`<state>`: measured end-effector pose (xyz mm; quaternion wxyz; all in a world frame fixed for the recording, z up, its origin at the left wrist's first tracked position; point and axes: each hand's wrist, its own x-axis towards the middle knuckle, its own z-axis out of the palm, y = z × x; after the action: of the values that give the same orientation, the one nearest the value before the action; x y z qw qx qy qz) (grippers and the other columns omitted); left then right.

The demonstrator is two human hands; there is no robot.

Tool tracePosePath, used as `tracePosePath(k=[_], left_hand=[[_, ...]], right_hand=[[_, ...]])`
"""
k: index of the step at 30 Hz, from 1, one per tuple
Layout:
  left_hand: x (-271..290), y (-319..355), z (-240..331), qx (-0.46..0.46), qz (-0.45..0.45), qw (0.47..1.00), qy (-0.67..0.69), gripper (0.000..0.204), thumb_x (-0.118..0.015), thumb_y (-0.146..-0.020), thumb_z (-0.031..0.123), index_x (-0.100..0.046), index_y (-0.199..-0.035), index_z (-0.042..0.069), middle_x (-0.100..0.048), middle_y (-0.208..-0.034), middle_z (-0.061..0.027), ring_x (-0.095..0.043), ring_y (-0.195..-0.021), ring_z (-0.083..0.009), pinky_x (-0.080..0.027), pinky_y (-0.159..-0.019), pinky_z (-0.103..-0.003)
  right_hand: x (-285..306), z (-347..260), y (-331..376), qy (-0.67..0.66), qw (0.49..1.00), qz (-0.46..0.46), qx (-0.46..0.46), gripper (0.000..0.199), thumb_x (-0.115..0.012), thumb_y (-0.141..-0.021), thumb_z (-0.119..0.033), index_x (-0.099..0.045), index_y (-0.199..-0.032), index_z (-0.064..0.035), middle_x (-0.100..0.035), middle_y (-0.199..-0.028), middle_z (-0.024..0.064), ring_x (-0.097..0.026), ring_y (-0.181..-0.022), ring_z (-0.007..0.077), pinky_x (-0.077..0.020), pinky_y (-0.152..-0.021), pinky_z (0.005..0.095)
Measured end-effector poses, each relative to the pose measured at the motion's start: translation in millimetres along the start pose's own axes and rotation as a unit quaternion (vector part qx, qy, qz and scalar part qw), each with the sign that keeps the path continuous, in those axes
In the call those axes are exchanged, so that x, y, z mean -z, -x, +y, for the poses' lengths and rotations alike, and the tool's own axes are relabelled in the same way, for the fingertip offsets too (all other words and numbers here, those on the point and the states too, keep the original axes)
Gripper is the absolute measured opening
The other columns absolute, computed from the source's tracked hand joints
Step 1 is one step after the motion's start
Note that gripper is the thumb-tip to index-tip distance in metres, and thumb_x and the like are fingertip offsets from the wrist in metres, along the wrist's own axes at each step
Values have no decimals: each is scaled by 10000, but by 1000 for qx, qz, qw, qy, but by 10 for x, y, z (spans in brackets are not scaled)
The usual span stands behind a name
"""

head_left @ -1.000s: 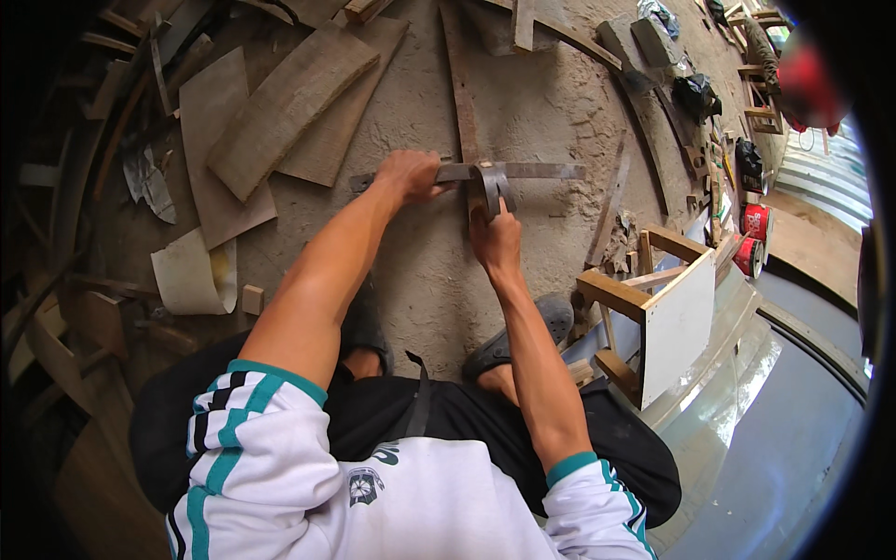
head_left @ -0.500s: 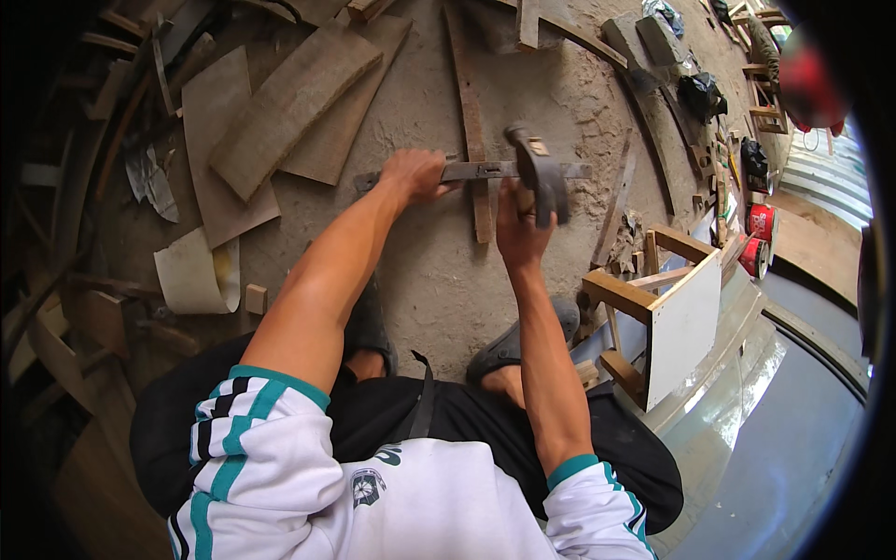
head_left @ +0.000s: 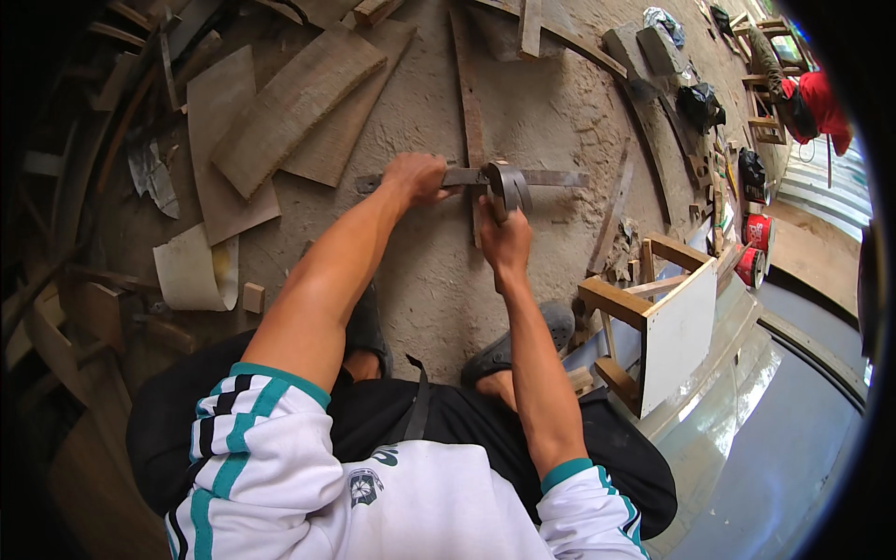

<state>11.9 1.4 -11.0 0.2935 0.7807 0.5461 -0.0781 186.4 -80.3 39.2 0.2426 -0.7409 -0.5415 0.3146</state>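
You have the crosswise strip (head_left: 557, 177) laid over the long strip (head_left: 467, 103) on the dusty ground (head_left: 420, 271) — that much of the work is in place. Your left hand (head_left: 415, 177) is closed around the crosswise strip, left of where the two pieces meet. Your right hand (head_left: 505, 243) is wrapped around the handle of the hammer (head_left: 497, 189), whose head sits at the crossing, just beside or over it. The head hides that spot, so I cannot tell whether a nail is there, or whether the pieces are fastened together. The joint looks unfinished to me, since you have one hand bracing and the other on the tool. Off to your right stands a wooden frame (head_left: 614, 301) with a white panel (head_left: 679, 341) on it — apart from both hands, and untouched.
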Motion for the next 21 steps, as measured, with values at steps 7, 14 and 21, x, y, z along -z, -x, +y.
tracePosePath(k=[7, 14, 21], left_hand=[[18, 27, 11, 2, -18, 1000, 1, 554, -669, -866, 543, -686, -1048, 21, -726, -991, -183, -705, -947, -359, -567, -814, -463], [-70, -33, -22, -12, 13, 1000, 4, 545, -675, -861, 541, -693, -1025, 21, -725, -986, -188, -702, -940, -371, -568, -810, -466], [-124, -55, -54, -28, 37, 999, 4, 584, -687, -843, 568, -653, -971, 0, -715, -860, -205, -707, -833, -390, -564, -736, -486]], right_hand=[[70, 7, -52, -130, 975, 78, 161, 252, -617, -1001, -269, -626, -947, -23, -684, -845, 175, -683, -785, 348, -495, -669, 394], [80, -37, -97, 0, 997, -28, -69, 366, -585, -1003, -354, -626, -1038, 8, -684, -794, 268, -697, -777, 446, -514, -691, 488], [-26, 165, -25, -25, 999, 10, 33, 392, -600, -990, -391, -625, -996, 1, -697, -785, 233, -698, -732, 417, -509, -633, 456]])
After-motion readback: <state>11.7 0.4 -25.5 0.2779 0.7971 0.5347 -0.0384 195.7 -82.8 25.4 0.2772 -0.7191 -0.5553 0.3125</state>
